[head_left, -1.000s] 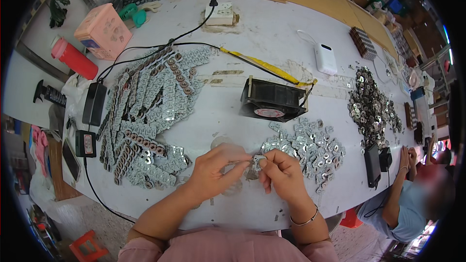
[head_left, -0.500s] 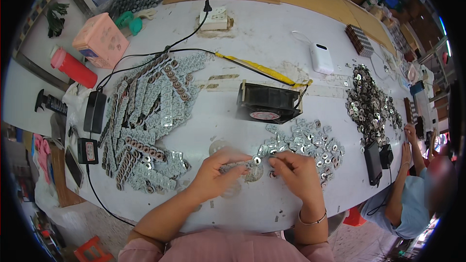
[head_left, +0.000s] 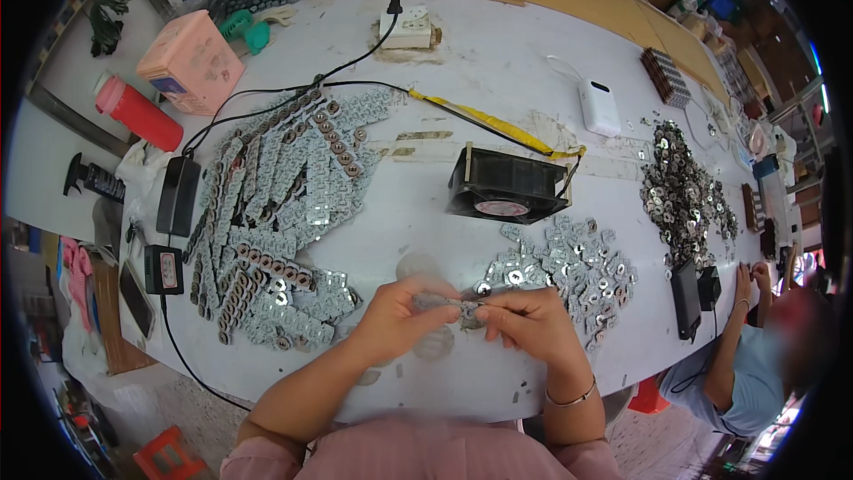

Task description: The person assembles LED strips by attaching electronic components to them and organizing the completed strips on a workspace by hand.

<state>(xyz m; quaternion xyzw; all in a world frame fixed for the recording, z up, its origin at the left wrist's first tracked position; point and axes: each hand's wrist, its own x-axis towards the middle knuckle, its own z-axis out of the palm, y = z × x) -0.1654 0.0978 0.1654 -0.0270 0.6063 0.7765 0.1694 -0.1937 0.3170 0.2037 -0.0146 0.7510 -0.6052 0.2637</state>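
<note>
Close in front of me, my left hand [head_left: 395, 318] is closed round a short row of small silvery metal pieces [head_left: 435, 301]. My right hand [head_left: 533, 324] meets it, thumb and fingertips pinched at the row's right end; whatever small piece lies between those fingers is mostly hidden. Just beyond my right hand spreads a heap of loose silvery metal pieces [head_left: 577, 267], some with round discs. To the left lies a large pile of linked metal strips [head_left: 289, 187], several with rows of brown round discs.
A black fan [head_left: 508, 185] stands beyond my hands, its yellow-wrapped cable [head_left: 489, 124] running back left. At right are a dark heap of small round parts [head_left: 680, 187], a white power bank [head_left: 600, 108] and a black adapter [head_left: 685, 300]. A co-worker's arm [head_left: 730, 347] rests at the right edge.
My right hand has moved left from the loose heap's edge to the row's end, closing the gap between my hands. The view has shifted slightly. The co-worker's hands have moved a little.
</note>
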